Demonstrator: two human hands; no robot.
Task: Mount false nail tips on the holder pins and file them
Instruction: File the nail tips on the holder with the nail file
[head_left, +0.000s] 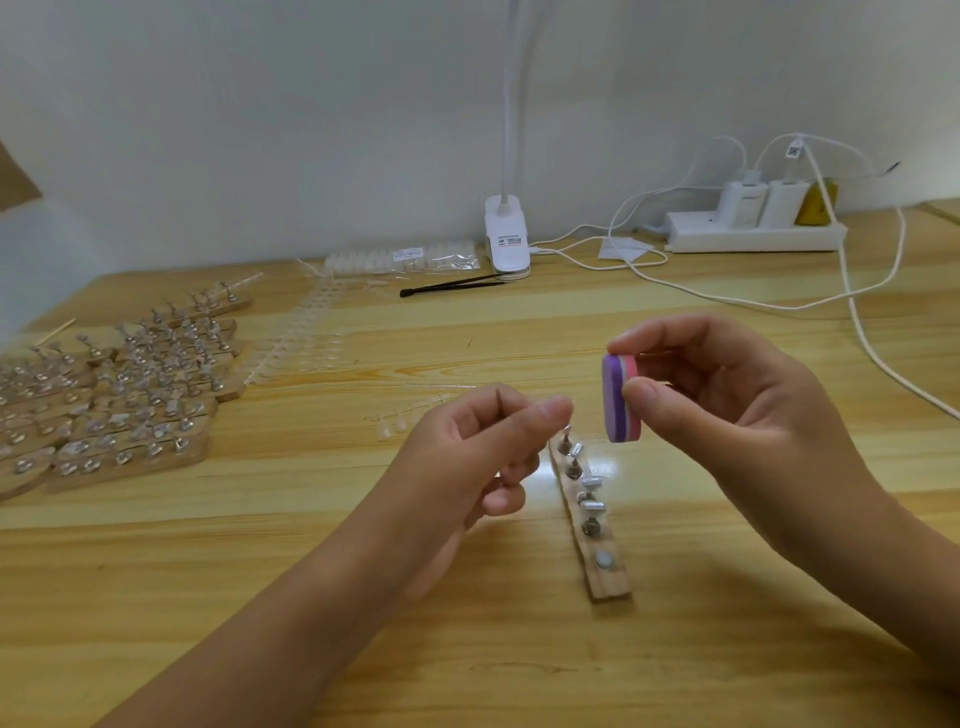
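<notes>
My right hand (727, 405) pinches a small purple, white and pink buffer block (620, 397) between thumb and fingers, held upright above the table. My left hand (483, 452) is just left of it, thumb and forefinger pressed together near 1075,790; a clear nail tip may be between them but I cannot make it out. Below the hands a narrow wooden holder strip (608, 577) lies on the table with several metal pins (574, 465); one near end pad carries a pale tip (602, 560).
Many more wooden holder strips (119, 405) with pins crowd the left side. Strips of clear nail tips (306, 338) and a bag of tips (410, 257) lie behind. Black tweezers (447, 285), a clip lamp (506, 239), a power strip (753, 236) and white cables (862, 332) sit at the back right.
</notes>
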